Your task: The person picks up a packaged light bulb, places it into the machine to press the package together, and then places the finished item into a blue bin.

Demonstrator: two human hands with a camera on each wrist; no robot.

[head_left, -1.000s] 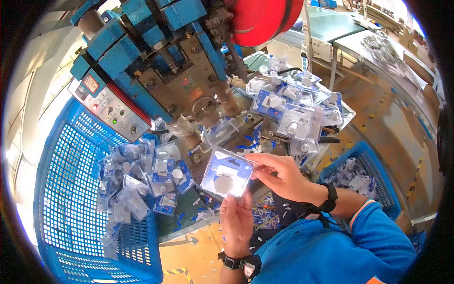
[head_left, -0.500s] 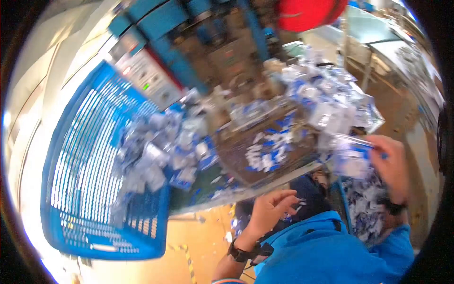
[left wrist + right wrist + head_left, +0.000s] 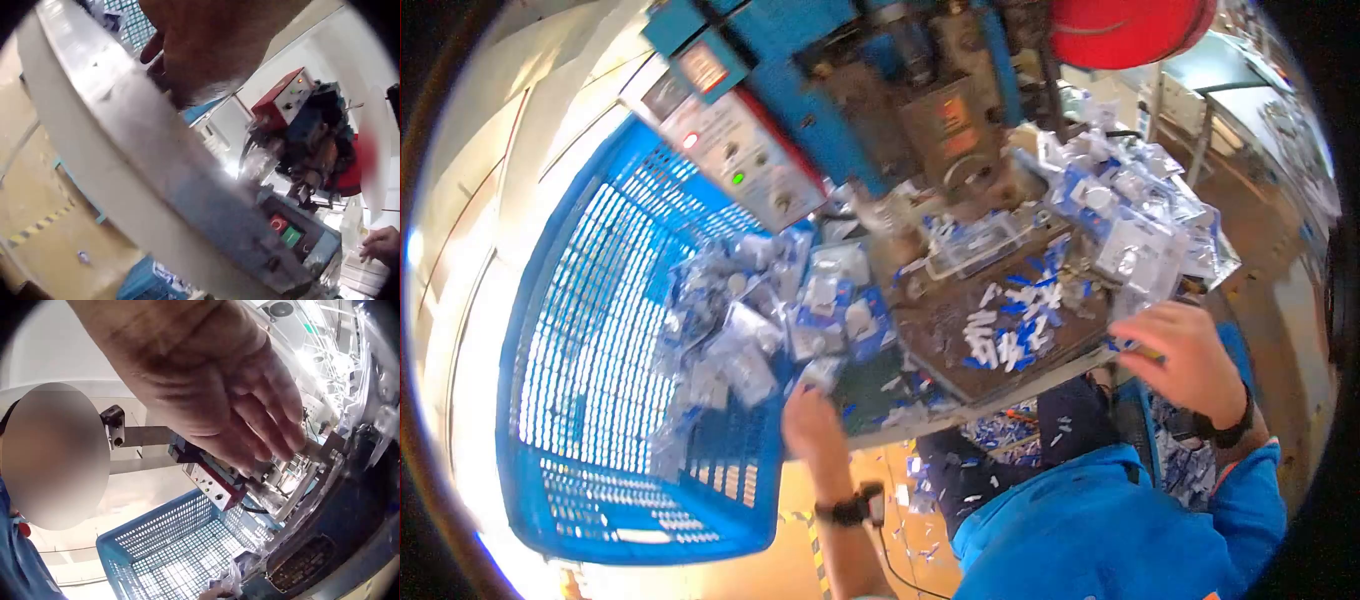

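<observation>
Right hand (image 3: 1183,362): fingers loosely extended, off tabletop's (image 3: 866,382) front-right corner, near right-hand packs (image 3: 1142,250). Left hand (image 3: 812,425): blurred, grip can't be told; front-left edge, beside left-hand packs (image 3: 745,365). Blue basket (image 3: 766,510) beyond left edge.

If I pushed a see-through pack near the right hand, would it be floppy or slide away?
The see-through pack is probably fairly stiff, because its plastic looks moulded into shape. It's likely light, as the clear plastic looks thin. It might slide, since it's shiny and lies on a loose pile.
</observation>
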